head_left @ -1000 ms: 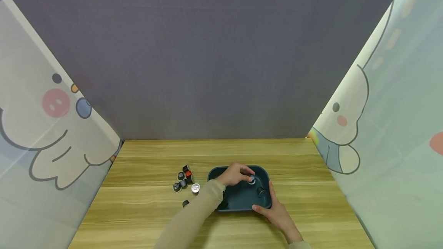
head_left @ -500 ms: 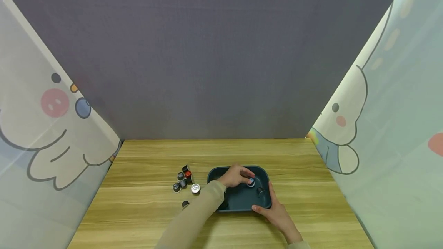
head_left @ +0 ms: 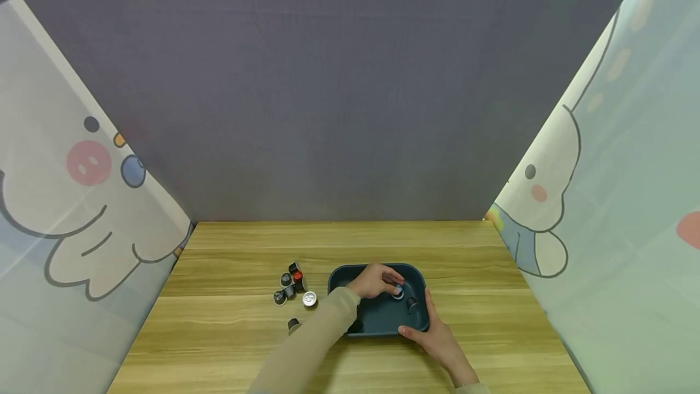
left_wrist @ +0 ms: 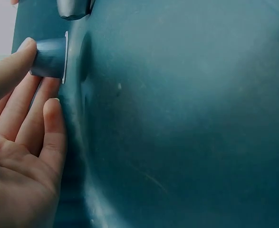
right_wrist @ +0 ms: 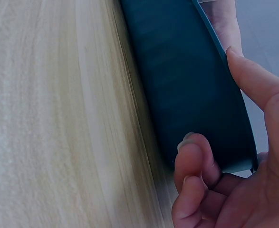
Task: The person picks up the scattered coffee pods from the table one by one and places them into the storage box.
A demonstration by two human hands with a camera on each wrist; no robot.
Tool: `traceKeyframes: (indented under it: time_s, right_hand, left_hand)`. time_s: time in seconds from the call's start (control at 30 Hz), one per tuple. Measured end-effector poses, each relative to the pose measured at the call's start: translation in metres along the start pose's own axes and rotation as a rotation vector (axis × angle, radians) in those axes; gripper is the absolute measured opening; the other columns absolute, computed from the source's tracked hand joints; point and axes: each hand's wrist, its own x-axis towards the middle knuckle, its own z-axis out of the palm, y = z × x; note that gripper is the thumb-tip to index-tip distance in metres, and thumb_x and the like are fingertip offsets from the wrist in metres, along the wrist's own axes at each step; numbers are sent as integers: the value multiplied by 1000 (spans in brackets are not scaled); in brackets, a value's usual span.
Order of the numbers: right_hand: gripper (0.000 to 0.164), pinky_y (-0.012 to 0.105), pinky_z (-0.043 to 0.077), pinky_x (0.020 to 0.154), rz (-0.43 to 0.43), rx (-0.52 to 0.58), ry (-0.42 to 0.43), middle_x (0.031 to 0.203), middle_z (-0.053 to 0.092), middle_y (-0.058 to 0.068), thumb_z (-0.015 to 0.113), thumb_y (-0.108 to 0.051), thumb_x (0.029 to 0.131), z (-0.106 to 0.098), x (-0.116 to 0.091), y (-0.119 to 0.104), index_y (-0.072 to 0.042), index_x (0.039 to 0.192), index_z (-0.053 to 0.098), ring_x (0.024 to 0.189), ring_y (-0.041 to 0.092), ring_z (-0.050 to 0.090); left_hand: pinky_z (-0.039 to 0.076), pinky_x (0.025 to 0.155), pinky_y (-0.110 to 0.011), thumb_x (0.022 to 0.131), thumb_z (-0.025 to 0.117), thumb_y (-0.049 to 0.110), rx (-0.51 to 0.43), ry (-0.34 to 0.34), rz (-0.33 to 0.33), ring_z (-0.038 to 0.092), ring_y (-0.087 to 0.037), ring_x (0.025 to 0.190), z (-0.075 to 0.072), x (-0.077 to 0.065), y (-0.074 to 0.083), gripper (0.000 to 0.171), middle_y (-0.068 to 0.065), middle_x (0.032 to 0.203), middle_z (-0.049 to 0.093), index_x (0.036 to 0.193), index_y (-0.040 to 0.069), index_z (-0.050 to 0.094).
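Note:
Inside the dark teal tray (head_left: 377, 321), my left hand (head_left: 373, 281) pinches a blue coffee capsule (left_wrist: 51, 58) between thumb and fingers. The capsule lies on its side in the left wrist view, its pale rim turned away from the palm and close to the tray floor. A dark capsule (head_left: 412, 304) lies in the tray just right of it. My right hand (head_left: 439, 338) holds the tray's near right corner. In the right wrist view its thumb is on the rim and its curled fingers (right_wrist: 190, 159) are against the outer wall. My left forearm hides part of the tray's left side.
Left of the tray, several dark capsules (head_left: 286, 279) and a red-topped one (head_left: 298, 275) lie clustered on the wooden table (head_left: 229, 321). A silver-lidded capsule (head_left: 309, 298) is near them. Another dark capsule (head_left: 293, 323) sits beside my left sleeve (head_left: 312, 336).
My left hand and the blue capsule have shifted very slightly toward me within the tray. The right hand keeps its place on the tray.

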Motion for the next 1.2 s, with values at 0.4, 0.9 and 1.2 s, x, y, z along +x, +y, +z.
traceKeyframes:
  time_s: [0.4,0.9,1.2]
  right_hand:
    - [118,31,41,54,6,-12,12,61,51,3,81,-43,83,0,-1,0,-20,162,-4,51,17,51]
    - [119,30,42,55,-1,-8,9,68,56,8,81,-42,82,0,-1,1,-20,161,-5,54,18,52]
    - [119,30,43,55,10,6,12,68,53,6,82,-42,82,0,0,1,-20,162,-4,55,18,53]
  left_hand:
    - [55,79,-24,87,77,7,15,-1,15,68,-5,92,0,1,-3,25,6,102,74,112,10,75]
    - [55,81,-26,88,77,11,-2,17,35,67,-7,94,-4,0,-2,26,5,104,73,114,11,74]
    - [55,86,-29,89,76,11,-63,37,26,68,-8,95,-10,-4,0,24,5,103,73,113,13,75]
